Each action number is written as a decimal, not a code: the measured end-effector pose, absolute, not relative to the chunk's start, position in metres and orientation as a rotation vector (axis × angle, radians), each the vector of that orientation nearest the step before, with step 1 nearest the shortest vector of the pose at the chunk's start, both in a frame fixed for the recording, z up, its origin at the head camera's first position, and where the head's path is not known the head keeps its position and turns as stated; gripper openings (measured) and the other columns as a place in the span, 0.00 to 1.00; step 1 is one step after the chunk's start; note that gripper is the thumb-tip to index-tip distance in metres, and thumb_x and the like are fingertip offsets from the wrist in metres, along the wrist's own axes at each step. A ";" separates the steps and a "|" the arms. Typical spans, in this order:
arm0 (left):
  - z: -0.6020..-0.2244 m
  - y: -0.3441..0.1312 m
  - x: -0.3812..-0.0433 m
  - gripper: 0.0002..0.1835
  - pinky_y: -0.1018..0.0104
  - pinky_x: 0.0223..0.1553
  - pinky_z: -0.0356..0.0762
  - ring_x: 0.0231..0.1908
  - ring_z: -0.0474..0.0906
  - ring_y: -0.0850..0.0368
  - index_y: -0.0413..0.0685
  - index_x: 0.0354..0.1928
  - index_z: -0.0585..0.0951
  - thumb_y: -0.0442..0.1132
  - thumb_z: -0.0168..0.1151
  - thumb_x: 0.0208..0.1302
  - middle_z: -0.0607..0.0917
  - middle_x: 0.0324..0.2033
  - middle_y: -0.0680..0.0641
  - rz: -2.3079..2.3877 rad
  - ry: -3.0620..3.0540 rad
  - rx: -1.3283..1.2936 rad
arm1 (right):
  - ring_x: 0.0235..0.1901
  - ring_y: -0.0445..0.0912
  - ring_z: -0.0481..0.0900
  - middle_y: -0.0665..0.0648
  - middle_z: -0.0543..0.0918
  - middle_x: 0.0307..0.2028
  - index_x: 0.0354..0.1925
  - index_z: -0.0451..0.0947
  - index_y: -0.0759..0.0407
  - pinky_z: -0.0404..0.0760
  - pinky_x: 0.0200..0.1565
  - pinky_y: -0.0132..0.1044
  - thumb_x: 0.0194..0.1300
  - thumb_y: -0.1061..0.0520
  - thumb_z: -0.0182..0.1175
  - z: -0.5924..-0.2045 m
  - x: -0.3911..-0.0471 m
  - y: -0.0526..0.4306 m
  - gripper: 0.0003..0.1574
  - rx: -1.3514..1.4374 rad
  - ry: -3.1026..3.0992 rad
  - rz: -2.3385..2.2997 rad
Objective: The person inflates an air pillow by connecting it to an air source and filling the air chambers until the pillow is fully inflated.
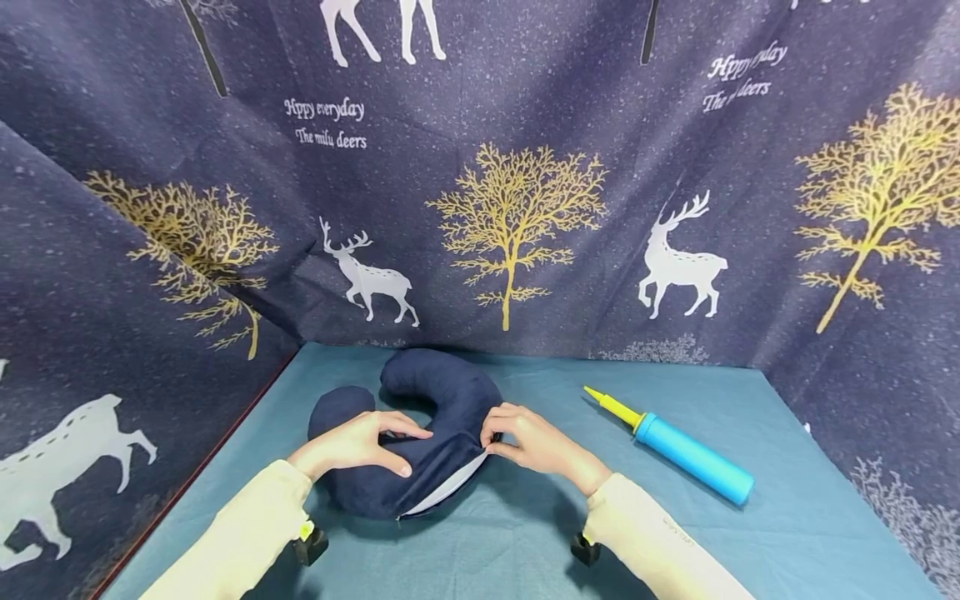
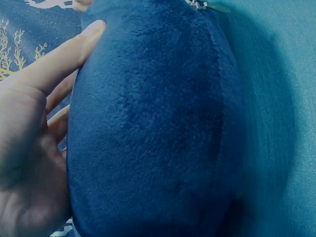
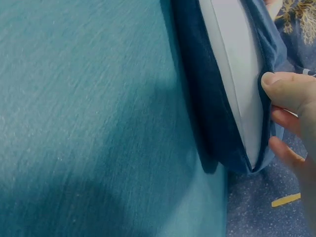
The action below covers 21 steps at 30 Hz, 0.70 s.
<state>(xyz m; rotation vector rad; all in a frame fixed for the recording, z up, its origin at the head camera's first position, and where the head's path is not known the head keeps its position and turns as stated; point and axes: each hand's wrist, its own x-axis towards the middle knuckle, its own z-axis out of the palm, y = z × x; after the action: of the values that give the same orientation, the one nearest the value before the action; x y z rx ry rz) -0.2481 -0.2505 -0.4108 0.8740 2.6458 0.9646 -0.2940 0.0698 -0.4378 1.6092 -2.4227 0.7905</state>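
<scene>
A navy U-shaped neck pillow (image 1: 457,387) lies on the table with its fabric cover unzipped along the near right edge. Through the gap a white inner cushion (image 3: 237,64) shows. My left hand (image 1: 360,443) grips the pillow's near section, thumb on the near side; the left wrist view shows its other fingers partly hidden behind the plush. A metal zipper pull (image 2: 197,5) hangs at the top of that view. At the far end of the opening, my right hand (image 1: 536,442) pinches the cover's edge between thumb and fingers, beside the white cushion.
A blue hand pump (image 1: 693,457) with a yellow nozzle lies on the teal tablecloth (image 1: 555,517), right of the pillow. Dark cloth (image 1: 480,108) printed with deer and trees hangs behind the table and along both sides.
</scene>
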 end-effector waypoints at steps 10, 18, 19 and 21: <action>-0.408 -0.250 -0.248 0.30 0.62 0.62 0.73 0.62 0.76 0.53 0.63 0.61 0.80 0.57 0.72 0.55 0.82 0.59 0.54 0.922 2.651 0.890 | 0.40 0.40 0.78 0.43 0.81 0.37 0.37 0.81 0.49 0.78 0.46 0.33 0.68 0.52 0.62 -0.442 -0.302 0.069 0.03 1.577 -2.404 0.748; -0.404 -0.235 -0.245 0.30 0.54 0.58 0.76 0.59 0.77 0.49 0.60 0.63 0.79 0.55 0.70 0.59 0.81 0.58 0.49 0.920 2.663 0.772 | 0.41 0.42 0.81 0.45 0.83 0.37 0.37 0.81 0.47 0.80 0.47 0.36 0.66 0.53 0.64 -0.441 -0.318 0.074 0.01 1.504 -2.440 0.704; -0.403 -0.232 -0.245 0.30 0.52 0.58 0.76 0.58 0.77 0.48 0.59 0.64 0.78 0.55 0.70 0.59 0.80 0.58 0.48 0.913 2.662 0.755 | 0.41 0.42 0.81 0.45 0.83 0.37 0.37 0.81 0.47 0.80 0.47 0.36 0.66 0.54 0.64 -0.441 -0.320 0.074 0.01 1.496 -2.444 0.697; -0.400 -0.227 -0.244 0.30 0.49 0.59 0.75 0.59 0.76 0.46 0.58 0.64 0.78 0.54 0.70 0.60 0.79 0.59 0.46 0.916 2.644 0.710 | 0.42 0.41 0.81 0.45 0.83 0.38 0.38 0.81 0.46 0.80 0.47 0.36 0.65 0.55 0.65 -0.441 -0.325 0.076 0.03 1.483 -2.454 0.683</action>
<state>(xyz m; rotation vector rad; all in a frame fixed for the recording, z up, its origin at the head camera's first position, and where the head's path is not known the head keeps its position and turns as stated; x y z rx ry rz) -0.2443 -0.2271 -0.4003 0.7096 2.6437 0.9157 -0.3245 0.0757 -0.4414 1.4831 -2.4536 0.6831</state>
